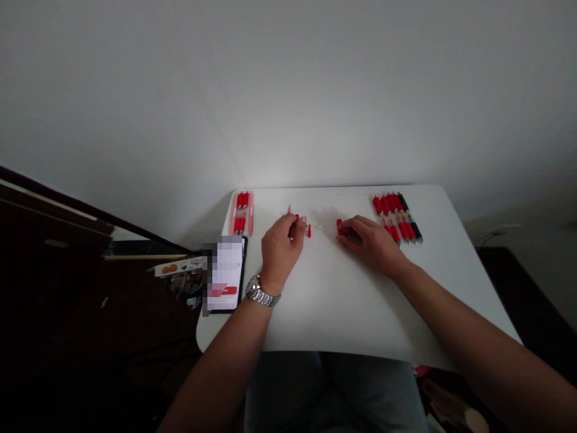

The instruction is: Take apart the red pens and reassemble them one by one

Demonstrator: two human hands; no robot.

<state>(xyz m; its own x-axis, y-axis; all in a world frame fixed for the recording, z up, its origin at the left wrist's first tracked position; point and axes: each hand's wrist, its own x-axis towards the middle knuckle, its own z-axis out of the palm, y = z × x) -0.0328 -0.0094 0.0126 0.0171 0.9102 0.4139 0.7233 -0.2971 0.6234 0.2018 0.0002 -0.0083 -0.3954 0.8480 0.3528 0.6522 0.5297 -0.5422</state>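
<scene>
Left hand (280, 243) was pinched nearly closed over the table (324, 313) — fingertips on a small red part (296, 216), mostly hidden by the fingers. Right hand (372, 243) was curled, thumb and fingertips closed on a red grip (339, 223), well apart from the left. Between them: a red bit (309, 231) just beside the left fingertips, then a white bit (320, 227).

From where I stood, right-side row held red pens (384, 204) plus one dark pen (415, 230), side by side. Barrels looked clear mid-length — contents too small to read. Far left: two pink pens (251, 213) flanking more red ones. Phone (232, 270) lay below those, screen lit, near the watch (261, 293) on the left wrist.
</scene>
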